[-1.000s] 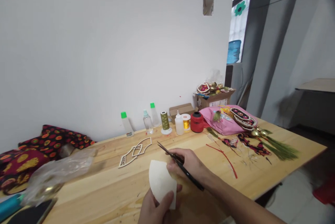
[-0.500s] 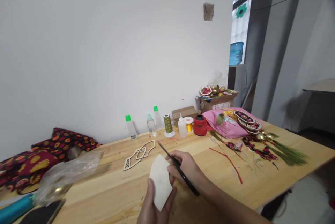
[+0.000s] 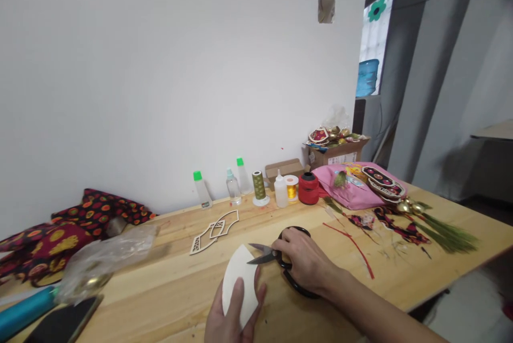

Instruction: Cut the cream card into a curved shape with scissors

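Note:
My left hand (image 3: 229, 315), thumb on top, grips a white fan-shaped piece (image 3: 241, 279) that looks like paper or card, low over the table. In my right hand (image 3: 300, 257) is a pair of black-handled scissors (image 3: 264, 254), the fingers through the handle loops. Their blades are parted and point left, with the tips at the upper right edge of the white piece; whether they touch it I cannot tell. Behind the hands, thin wooden fan-shaped cutouts (image 3: 214, 232) lie overlapping on the tabletop (image 3: 160, 284).
Along the wall stand glue bottles (image 3: 281, 192), a green thread spool (image 3: 258, 187) and a red thread cone (image 3: 308, 189). A pink bag (image 3: 344, 193) and green tassels (image 3: 447, 233) lie right. Patterned cloth (image 3: 68, 241), a plastic bag (image 3: 112, 260) and a phone (image 3: 66, 321) lie left.
My right hand has turned the scissors from slanting closed along the white piece to pointing left with blades spread. It has moved slightly right. The left hand still holds the white piece.

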